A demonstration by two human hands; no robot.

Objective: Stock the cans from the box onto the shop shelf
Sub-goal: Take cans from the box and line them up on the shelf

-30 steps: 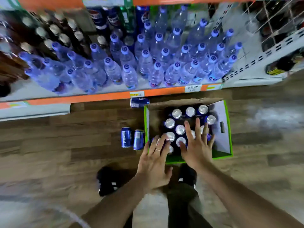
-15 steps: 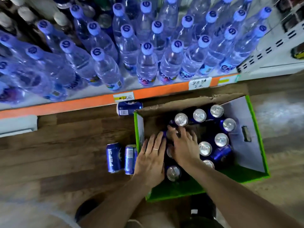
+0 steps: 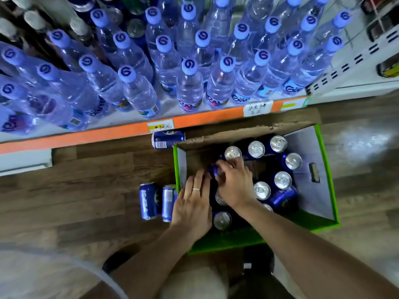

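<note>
Green box (image 3: 323,169) open on wood floor (image 3: 86,190), just near of the shelf (image 3: 108,134) edge. Blue cans stand upright inside, silver tops up: three along the far wall (image 3: 255,149), more down the right side (image 3: 282,180), one at the near left corner (image 3: 222,220); one can lies tilted on its side at right (image 3: 280,198).

Right hand (image 3: 236,186) reaches into the box's left half, fingers (image 3: 224,165) curled round a blue can (image 3: 212,170), lifted or tilted toward the left wall, can't tell which. Left hand (image 3: 192,203) lies over the box's left wall, fingers (image 3: 197,180) fairly straight and close together, tips touching or just beside the same can; no clear grip. Ring (image 3: 196,188) on one left finger.

Outside the box: two cans lying on the floor just left of it (image 3: 149,200), side by side, the right one partly under the left hand. One more can on its side (image 3: 167,139) at the far left corner, under the shelf lip.

Shelf holds rows of clear water bottles (image 3: 190,87) with blue caps; orange price strip with paper tags (image 3: 160,126). Dark bottles far left (image 3: 32,24), blurred.
</note>
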